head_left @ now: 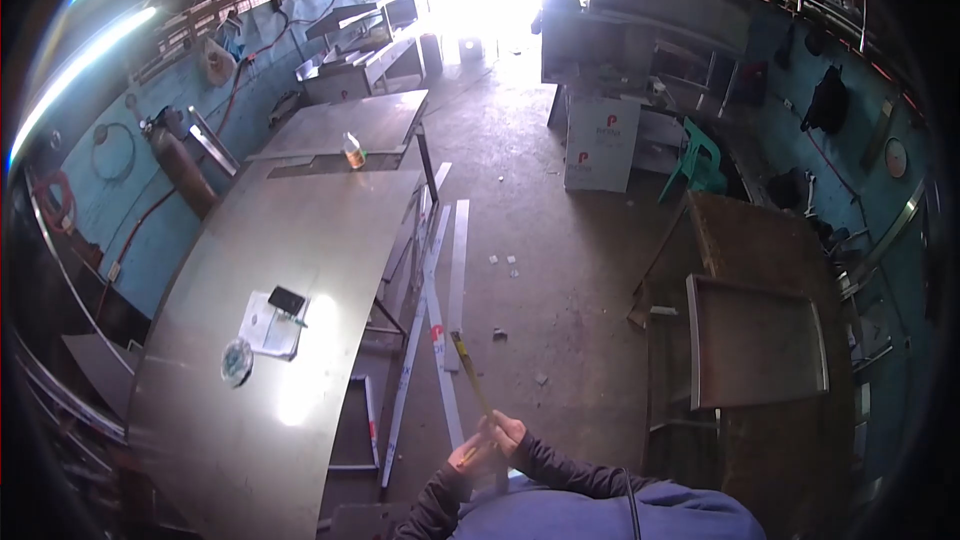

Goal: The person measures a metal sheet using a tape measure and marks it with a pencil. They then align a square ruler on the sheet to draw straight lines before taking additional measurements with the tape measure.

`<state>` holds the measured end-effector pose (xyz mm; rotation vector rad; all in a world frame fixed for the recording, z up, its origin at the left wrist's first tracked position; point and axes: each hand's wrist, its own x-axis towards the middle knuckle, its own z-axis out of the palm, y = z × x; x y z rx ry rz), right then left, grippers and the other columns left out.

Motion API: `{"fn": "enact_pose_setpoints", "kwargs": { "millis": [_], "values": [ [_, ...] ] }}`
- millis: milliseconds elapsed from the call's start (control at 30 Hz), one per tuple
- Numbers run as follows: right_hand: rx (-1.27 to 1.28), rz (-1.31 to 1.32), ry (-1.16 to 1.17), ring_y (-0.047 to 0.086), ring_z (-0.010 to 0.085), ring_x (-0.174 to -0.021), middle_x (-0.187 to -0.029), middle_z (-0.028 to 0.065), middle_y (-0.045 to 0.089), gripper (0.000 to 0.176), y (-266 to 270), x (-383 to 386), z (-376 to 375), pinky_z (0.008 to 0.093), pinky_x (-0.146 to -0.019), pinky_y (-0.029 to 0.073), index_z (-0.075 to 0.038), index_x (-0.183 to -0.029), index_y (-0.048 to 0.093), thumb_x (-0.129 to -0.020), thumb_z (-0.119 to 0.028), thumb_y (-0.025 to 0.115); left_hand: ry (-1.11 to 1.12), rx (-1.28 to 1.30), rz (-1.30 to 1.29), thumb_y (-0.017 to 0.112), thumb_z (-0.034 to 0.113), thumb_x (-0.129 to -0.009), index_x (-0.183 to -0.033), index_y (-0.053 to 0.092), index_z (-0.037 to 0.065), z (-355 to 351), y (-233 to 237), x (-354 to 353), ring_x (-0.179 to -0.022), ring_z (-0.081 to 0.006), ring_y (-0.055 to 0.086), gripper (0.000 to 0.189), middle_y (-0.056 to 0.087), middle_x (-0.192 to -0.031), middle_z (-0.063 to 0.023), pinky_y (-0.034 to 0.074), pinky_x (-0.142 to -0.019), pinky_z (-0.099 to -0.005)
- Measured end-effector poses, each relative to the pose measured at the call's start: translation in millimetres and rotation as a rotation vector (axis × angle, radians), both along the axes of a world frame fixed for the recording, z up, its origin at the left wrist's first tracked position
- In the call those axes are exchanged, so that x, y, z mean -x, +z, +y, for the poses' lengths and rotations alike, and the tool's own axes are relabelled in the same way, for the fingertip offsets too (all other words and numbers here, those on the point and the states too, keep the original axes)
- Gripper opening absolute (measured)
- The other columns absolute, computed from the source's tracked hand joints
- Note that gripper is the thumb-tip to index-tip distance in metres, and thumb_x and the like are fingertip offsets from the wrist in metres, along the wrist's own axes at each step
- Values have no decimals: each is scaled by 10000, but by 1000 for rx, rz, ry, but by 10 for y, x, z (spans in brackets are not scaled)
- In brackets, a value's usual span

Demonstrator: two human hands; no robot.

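Observation:
Both my hands are together in front of my body, low in the view. A narrow yellow tape measure (471, 370) runs up and away from them, its far end over the metal strips on the floor. My right hand (508, 431) is closed round the strip. Just below and to its left, my left hand (476, 454) is closed too, with a yellow bit showing at the fingers. The tape's case cannot be made out. Long metal strips (457, 260) lie on the floor ahead of my hands.
On my left stands a large metal-topped table (300, 210) with a phone (287, 300), papers (257, 328), a round glass dish (237, 362) and a bottle (353, 151). To my right, a brown table (750, 230) bears a metal frame (692, 340). A green chair (697, 162) stands beyond.

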<state>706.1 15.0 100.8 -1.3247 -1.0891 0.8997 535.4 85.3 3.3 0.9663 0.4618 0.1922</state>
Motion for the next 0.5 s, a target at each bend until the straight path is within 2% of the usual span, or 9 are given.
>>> {"fn": "enact_pose_setpoints", "kwargs": {
  "millis": [33,67,167,233,333,400,433,467,500],
  "values": [
    [-17,20,-7,655,206,-808,-831,120,641,240,32,-72,83,326,-739,517,-26,-1014,584,-999,-206,425,16,156,4,644,110,-887,-1369,397,35,117,-133,-76,-1116,-185,588,548,571,-1221,-73,503,-943,-309],
    [-18,16,-7,655,206,-808,-831,120,641,240,46,-137,178,326,-739,517,-26,-1014,584,-999,-206,425,70,312,-24,628,137,-902,-1354,416,40,150,188,-164,-1078,-182,608,508,587,-1180,-77,528,-894,-293],
    [88,-96,22,670,225,-802,-845,123,652,315,-9,-319,557,325,-743,528,-23,-988,614,-1020,-282,438,167,412,-53,620,113,-901,-1395,393,44,565,109,-349,-1024,-171,630,547,597,-1135,-74,546,-839,-274],
    [72,-53,64,675,215,-807,-854,125,660,322,-92,-444,875,322,-741,532,-21,-1003,615,-1024,-284,431,159,351,-153,592,131,-931,-1412,385,35,888,139,-427,-1049,-196,620,532,589,-1168,-90,529,-883,-288],
    [47,35,114,683,182,-821,-872,123,680,320,-229,-648,1469,310,-739,539,-20,-1044,620,-1030,-274,427,173,147,-119,652,79,-889,-1469,318,34,1419,332,-631,-1124,-207,580,671,546,-1276,-110,488,-956,-293],
    [87,53,184,679,166,-824,-875,115,682,299,-330,-805,1975,307,-739,539,-18,-1058,621,-1030,-250,434,297,353,-131,701,41,-833,-1475,307,39,1817,394,-796,-1133,-190,565,754,518,-1320,-101,477,-961,-290],
    [27,52,219,671,166,-826,-896,121,680,271,-369,-872,2222,308,-737,536,-15,-1059,621,-1021,-230,460,264,50,-118,700,38,-833,-1478,302,40,2010,388,-861,-1145,-181,556,758,512,-1324,-94,473,-960,-295],
    [50,-47,227,658,173,-803,-874,126,666,228,-255,-933,2473,324,-713,529,-8,-1033,614,-1004,-202,498,303,112,-147,729,113,-837,-1457,320,43,2249,34,-953,-1168,-187,548,746,523,-1306,-107,494,-947,-314],
    [39,-151,275,654,200,-784,-850,133,651,200,-239,-972,2701,335,-698,524,-7,-1019,608,-993,-180,512,337,-11,-96,739,140,-836,-1423,358,35,2381,110,-1039,-1142,-182,559,708,540,-1273,-96,492,-942,-311]
  ]
}}
